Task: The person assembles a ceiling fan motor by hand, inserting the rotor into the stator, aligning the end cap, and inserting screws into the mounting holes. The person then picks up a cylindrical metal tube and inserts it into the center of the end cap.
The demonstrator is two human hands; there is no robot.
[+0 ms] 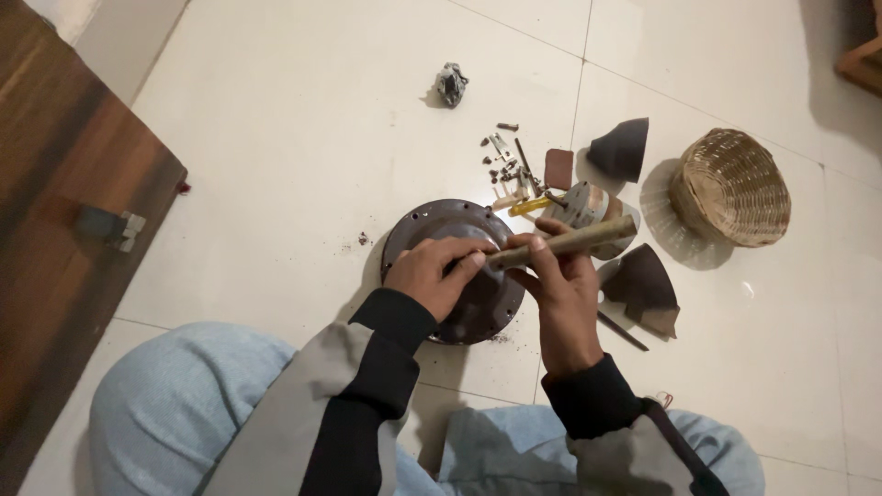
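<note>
A round dark metal housing (439,223) with holes around its rim lies on the white tiled floor in front of me. My left hand (430,273) rests on its top, fingers curled against the surface. My right hand (562,292) grips a wooden handle (577,241) that points up to the right, its near end meeting my left fingertips over the housing. Whatever sits at the handle's far end is not clear.
A scatter of screws and small metal parts (507,162) lies behind the housing, with a yellow-handled tool (530,206), a round metal part (581,202), two dark cone-shaped covers (623,147) (646,286) and a woven basket (730,186). A dark wooden surface (55,220) borders the left.
</note>
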